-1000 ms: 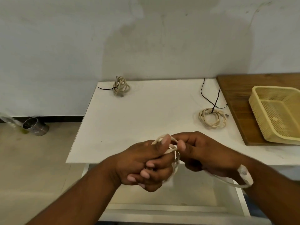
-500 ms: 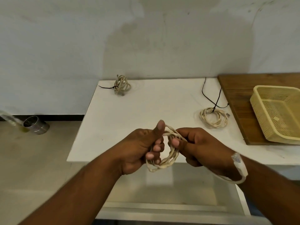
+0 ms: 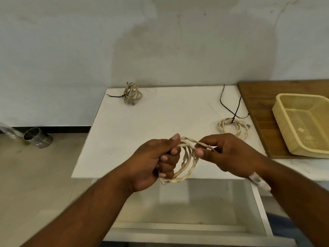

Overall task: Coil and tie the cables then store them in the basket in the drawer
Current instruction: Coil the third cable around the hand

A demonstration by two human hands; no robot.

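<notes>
I see my left hand (image 3: 151, 161) with fingers curled tight around a cream twisted cable coil (image 3: 187, 163) above the open white drawer (image 3: 187, 211). My right hand (image 3: 229, 154) pinches the coil's loose strand. Farther on the white table (image 3: 160, 122) lie two tied coils (image 3: 233, 127); a yellow mesh plastic basket (image 3: 302, 125) sits right.

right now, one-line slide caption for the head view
Left hand grips a coiled cable while right hand wraps its end.

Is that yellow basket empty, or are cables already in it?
Empty of cables. The basket sits on the wooden board, only small flecks on its mesh floor; two coiled cables lie on the white table.
</notes>
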